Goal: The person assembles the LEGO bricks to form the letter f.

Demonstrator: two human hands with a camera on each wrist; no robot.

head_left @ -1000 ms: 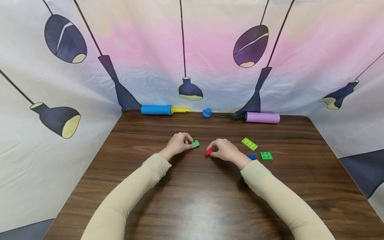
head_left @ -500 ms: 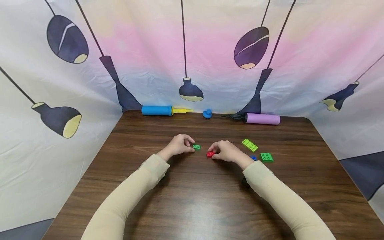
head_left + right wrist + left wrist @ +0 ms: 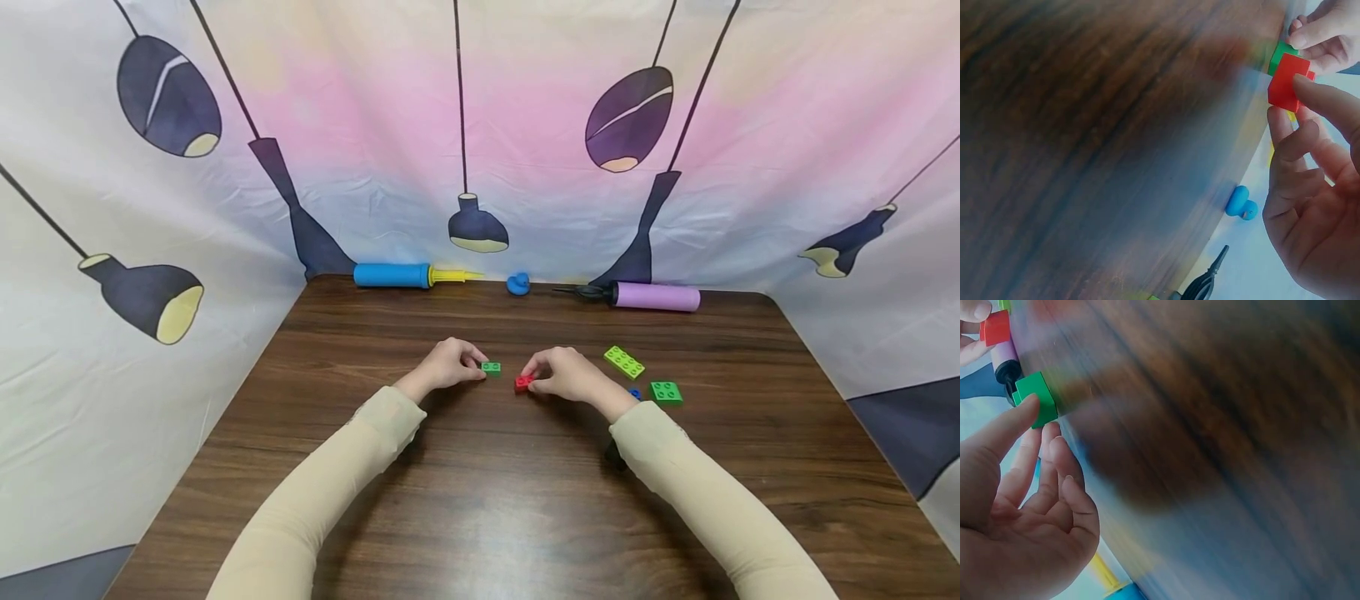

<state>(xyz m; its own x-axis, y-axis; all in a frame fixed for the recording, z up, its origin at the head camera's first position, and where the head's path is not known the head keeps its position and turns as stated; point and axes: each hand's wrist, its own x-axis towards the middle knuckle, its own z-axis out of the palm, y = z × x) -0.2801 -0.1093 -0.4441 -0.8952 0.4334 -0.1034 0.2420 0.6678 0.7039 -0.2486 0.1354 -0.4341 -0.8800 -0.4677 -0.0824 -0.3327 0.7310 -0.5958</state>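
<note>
Between thumb and fingers, my left hand point(image 3: 447, 363) pinches a small green toy brick point(image 3: 491, 367), its studs facing up in the head view. A red toy brick point(image 3: 522, 382) is held the same way by my right hand point(image 3: 564, 374). The two bricks are apart, with a short gap between them over the middle of the table. In the left wrist view the thumb presses the side of the green brick point(image 3: 1036, 400). The right wrist view shows the red brick point(image 3: 1289, 82) at the fingertips, with the green one behind it.
Right of my right hand lie a lime brick point(image 3: 624, 362), a wider green brick point(image 3: 665, 392) and a blue brick point(image 3: 635, 394) partly hidden by the wrist. Along the back edge are a blue pump point(image 3: 392, 276), a blue toy duck point(image 3: 517, 283) and a purple pump point(image 3: 656, 297).
The green brick has turned in my left hand, so its studs now lie in a level row. The red brick has shifted only slightly, and both hands keep their hold.
</note>
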